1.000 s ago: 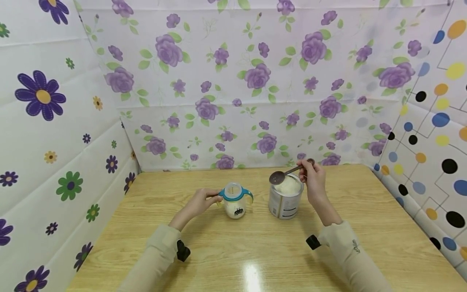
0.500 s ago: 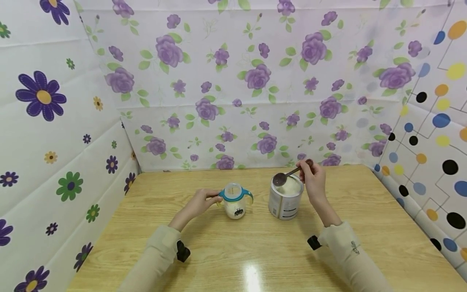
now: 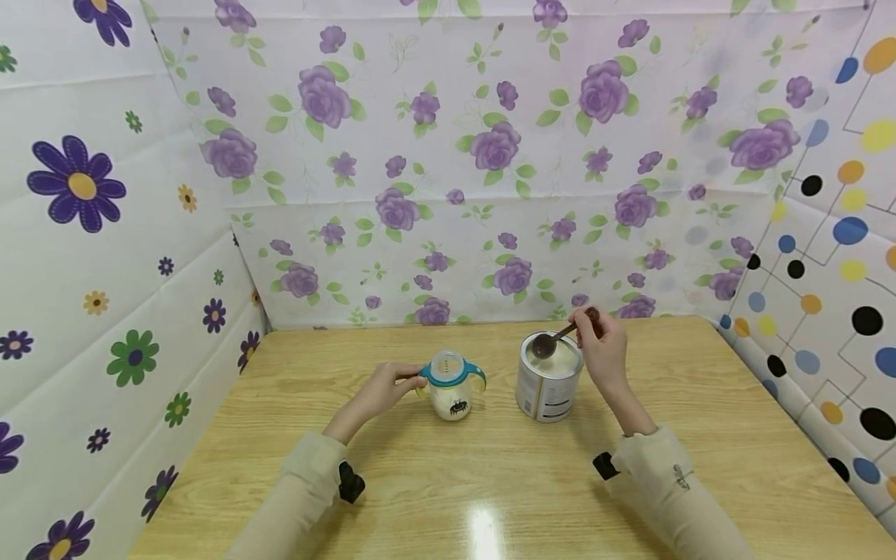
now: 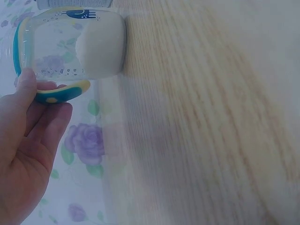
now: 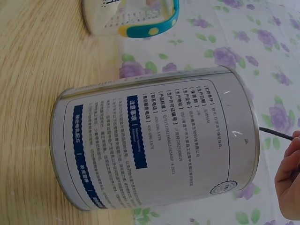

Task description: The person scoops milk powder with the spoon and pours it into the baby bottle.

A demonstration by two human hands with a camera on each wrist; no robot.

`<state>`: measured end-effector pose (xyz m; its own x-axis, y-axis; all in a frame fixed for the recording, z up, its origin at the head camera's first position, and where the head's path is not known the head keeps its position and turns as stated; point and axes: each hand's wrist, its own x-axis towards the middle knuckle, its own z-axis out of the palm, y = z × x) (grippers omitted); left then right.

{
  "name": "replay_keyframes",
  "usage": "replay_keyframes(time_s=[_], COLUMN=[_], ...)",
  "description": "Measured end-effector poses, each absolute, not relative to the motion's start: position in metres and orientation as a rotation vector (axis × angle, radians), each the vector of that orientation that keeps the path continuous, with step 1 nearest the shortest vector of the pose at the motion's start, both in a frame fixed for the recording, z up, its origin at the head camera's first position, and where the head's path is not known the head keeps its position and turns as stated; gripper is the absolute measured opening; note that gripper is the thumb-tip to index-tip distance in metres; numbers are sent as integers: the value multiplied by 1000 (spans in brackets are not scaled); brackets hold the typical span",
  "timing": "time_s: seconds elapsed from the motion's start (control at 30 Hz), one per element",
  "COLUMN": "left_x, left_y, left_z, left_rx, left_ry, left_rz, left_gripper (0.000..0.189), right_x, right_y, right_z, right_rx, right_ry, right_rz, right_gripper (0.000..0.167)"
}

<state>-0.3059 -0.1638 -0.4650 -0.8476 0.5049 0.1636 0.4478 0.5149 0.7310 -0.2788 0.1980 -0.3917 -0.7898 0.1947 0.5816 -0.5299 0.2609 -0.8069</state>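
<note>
A clear baby bottle [image 3: 450, 398] with a blue collar, two side handles and whitish contents in its lower part stands upright on the table. My left hand [image 3: 381, 389] pinches its left handle [image 4: 61, 93] between thumb and fingers. To the right of the bottle stands an open milk powder can [image 3: 548, 393], with pale powder [image 3: 560, 362] inside. My right hand [image 3: 603, 346] grips the handle of a dark brown spoon [image 3: 544, 346] above the can's right rim. The spoon's bowl is over or in the can's mouth; whether it touches the powder I cannot tell. In the right wrist view, the can hides the bowl.
The wooden table [image 3: 448, 482] runs up to a flowered cloth wall [image 3: 455, 233] behind. Patterned cloth walls also stand at the left and right. A gap separates the bottle and the can. A black strap piece [image 3: 351, 482] hangs by each sleeve.
The spoon's bowl has moved right and down, from above the can's left rim to within its mouth. My left hand and the bottle have stayed in place.
</note>
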Motion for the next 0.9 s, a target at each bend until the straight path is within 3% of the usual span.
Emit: replay_keyframes(time_s=[0.23,0.5,0.9], left_x=[-306,-308,-307], left_y=[-164,-166,-165], left_z=[-463,-468,-465], left_rx=[834,816,797], left_ry=[2674,2682,2690], left_rz=[1251,1252,1234], left_gripper=[35,37,36], right_x=[-277,-303,-301], right_y=[193,206,199], right_z=[-394,-422,-428], right_rx=[354,562,665], right_ry=[-1975,-1967,-2016], right_rz=[1352,1097,1076], right_gripper=[21,15,16])
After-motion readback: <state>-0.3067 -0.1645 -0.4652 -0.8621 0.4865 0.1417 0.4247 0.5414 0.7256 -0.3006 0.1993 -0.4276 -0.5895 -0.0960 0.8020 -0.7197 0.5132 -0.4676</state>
